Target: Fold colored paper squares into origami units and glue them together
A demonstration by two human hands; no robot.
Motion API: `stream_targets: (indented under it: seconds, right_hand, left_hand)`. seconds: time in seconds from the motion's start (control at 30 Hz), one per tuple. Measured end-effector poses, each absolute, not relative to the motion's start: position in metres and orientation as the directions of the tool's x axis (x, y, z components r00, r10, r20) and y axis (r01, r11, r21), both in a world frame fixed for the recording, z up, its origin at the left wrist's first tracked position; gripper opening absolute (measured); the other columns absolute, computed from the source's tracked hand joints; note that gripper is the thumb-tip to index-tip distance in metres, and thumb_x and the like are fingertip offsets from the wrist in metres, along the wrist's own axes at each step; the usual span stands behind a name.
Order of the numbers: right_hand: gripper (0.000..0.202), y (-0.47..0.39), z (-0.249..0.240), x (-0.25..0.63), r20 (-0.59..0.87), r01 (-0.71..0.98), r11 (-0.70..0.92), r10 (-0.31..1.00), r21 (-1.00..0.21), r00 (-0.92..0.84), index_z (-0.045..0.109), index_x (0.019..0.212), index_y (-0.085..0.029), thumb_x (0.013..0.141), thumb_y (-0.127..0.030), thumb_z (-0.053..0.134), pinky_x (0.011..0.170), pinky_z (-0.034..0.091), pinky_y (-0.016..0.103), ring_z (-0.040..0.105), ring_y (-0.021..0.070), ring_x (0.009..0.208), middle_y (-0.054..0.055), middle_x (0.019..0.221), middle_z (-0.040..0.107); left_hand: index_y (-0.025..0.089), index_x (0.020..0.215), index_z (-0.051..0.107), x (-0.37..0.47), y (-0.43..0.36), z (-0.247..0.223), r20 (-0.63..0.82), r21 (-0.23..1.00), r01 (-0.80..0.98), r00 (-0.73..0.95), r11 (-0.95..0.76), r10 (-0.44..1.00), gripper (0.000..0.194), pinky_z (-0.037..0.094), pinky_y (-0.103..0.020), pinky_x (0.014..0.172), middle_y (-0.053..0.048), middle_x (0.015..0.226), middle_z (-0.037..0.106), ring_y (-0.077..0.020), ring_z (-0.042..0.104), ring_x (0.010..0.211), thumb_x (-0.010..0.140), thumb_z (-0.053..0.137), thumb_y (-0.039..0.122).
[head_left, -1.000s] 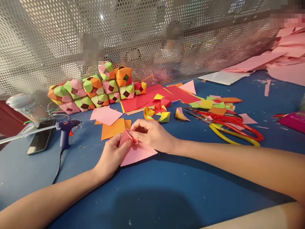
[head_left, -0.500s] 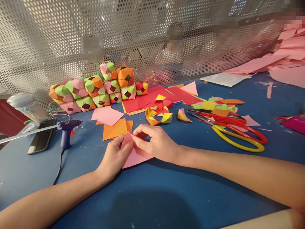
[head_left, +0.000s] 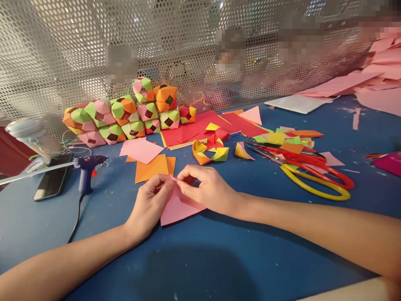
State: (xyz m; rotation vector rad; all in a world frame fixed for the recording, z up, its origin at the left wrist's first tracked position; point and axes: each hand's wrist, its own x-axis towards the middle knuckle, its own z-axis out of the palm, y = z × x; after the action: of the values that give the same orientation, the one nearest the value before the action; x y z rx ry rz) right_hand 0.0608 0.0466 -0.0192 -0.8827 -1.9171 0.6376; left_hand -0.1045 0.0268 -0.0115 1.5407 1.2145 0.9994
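A sheet of pink paper is between my hands, low over the blue table. My left hand pinches its far edge between thumb and fingers. Right beside it, my right hand grips the same edge, and the fingertips of both hands nearly meet there. The paper bends up at that edge, while its near part spreads flat toward me. Just beyond my left hand lie orange paper squares and a pink square. A partly joined ring of folded paper units and one loose folded unit sit beyond my right hand.
Folded paper balls are stacked against the perforated metal screen. A blue glue gun, a phone and a pale bottle stand left. Scissors with yellow and red handles lie right, near paper scraps. People are behind the screen.
Both hands stay on the pink paper, and its far edge, upright before, now tips lower toward me. More of its near part shows. The view has shifted slightly.
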Motion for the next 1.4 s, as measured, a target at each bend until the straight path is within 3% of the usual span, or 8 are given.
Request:
stream_targets:
  seconds: [0.3,0.43,0.53,0.67,0.97,1.1,1.23,1.4]
  right_hand:
    - [0.009,0.047,-0.013,0.063,0.374,0.287,0.474,0.862,-0.832,-0.342,0.055,0.071,-0.018,0.08,-0.019,0.054,0.061,0.043,0.023,0.053,0.0108,0.063,0.0,0.069,0.06]
    - [0.026,0.052,-0.007,0.071,0.256,0.241,0.355,0.897,-0.903,-0.36,0.053,0.068,-0.017,0.087,-0.035,0.048,0.059,0.039,0.023,0.048,0.0102,0.063,-0.001,0.067,0.054]
    - [0.023,0.054,-0.009,0.074,0.2,0.249,0.324,0.885,-0.913,-0.421,0.055,0.073,-0.017,0.082,-0.039,0.056,0.057,0.038,0.023,0.047,0.0099,0.063,-0.002,0.069,0.054]
    - [0.018,0.053,-0.016,0.071,0.212,0.309,0.35,0.89,-0.884,-0.404,0.056,0.071,-0.016,0.076,-0.032,0.063,0.055,0.038,0.022,0.048,0.0093,0.06,-0.003,0.064,0.055]
    - [0.024,0.055,-0.01,0.075,0.176,0.363,0.364,0.871,-0.858,-0.458,0.06,0.073,-0.015,0.079,-0.038,0.059,0.055,0.036,0.021,0.047,0.0091,0.061,-0.002,0.066,0.055]
    - [0.022,0.051,-0.009,0.071,0.15,0.51,0.391,0.881,-0.766,-0.449,0.05,0.062,-0.017,0.072,-0.029,0.065,0.049,0.027,0.021,0.037,0.0067,0.052,-0.006,0.055,0.043]
    - [0.03,0.051,-0.011,0.068,0.225,0.544,0.46,0.868,-0.702,-0.443,0.039,0.055,-0.017,0.075,-0.023,0.06,0.05,0.023,0.021,0.033,0.0059,0.052,-0.007,0.052,0.036]
    - [0.03,0.057,-0.012,0.072,0.328,0.507,0.606,0.779,-0.613,-0.534,0.038,0.055,-0.017,0.078,-0.024,0.057,0.053,0.022,0.023,0.033,0.0066,0.053,-0.006,0.054,0.036]
  left_hand:
    - [0.017,0.083,0.06,-0.105,0.029,-0.013,0.058,0.962,0.254,0.176,-0.102,0.983,0.023,0.041,-0.021,0.061,0.0,0.078,0.059,-0.0112,0.05,0.069,0.083,0.056,0.04]
    - [0.017,0.082,0.06,-0.107,0.031,-0.015,0.034,0.976,0.206,0.164,-0.068,0.986,0.024,0.041,-0.021,0.06,-0.001,0.076,0.06,-0.0118,0.051,0.067,0.083,0.055,0.041]
    - [0.018,0.083,0.061,-0.107,0.032,-0.016,0.035,0.985,0.16,0.156,-0.061,0.987,0.023,0.042,-0.023,0.061,-0.002,0.078,0.061,-0.0129,0.053,0.069,0.083,0.057,0.04]
    - [0.019,0.085,0.061,-0.108,0.033,-0.017,0.038,0.984,0.164,0.166,-0.066,0.985,0.023,0.043,-0.023,0.064,-0.002,0.08,0.061,-0.0132,0.054,0.072,0.084,0.056,0.041]
    - [0.019,0.081,0.058,-0.108,0.034,-0.016,0.061,0.976,0.199,0.152,-0.091,0.986,0.021,0.041,-0.021,0.061,0.001,0.076,0.059,-0.0104,0.051,0.068,0.083,0.056,0.04]
    - [0.02,0.082,0.059,-0.107,0.032,-0.014,0.102,0.948,0.281,0.18,-0.151,0.978,0.021,0.043,-0.021,0.062,0.001,0.078,0.063,-0.0112,0.054,0.069,0.084,0.055,0.04]
    - [0.021,0.085,0.061,-0.109,0.029,-0.013,0.132,0.906,0.375,0.186,-0.194,0.974,0.021,0.044,-0.02,0.059,0.001,0.082,0.067,-0.0132,0.058,0.071,0.083,0.055,0.041]
    - [0.023,0.089,0.063,-0.103,0.028,-0.003,0.172,0.836,0.492,0.184,-0.242,0.968,0.023,0.048,-0.023,0.071,0.001,0.092,0.069,-0.0159,0.062,0.083,0.081,0.057,0.043]
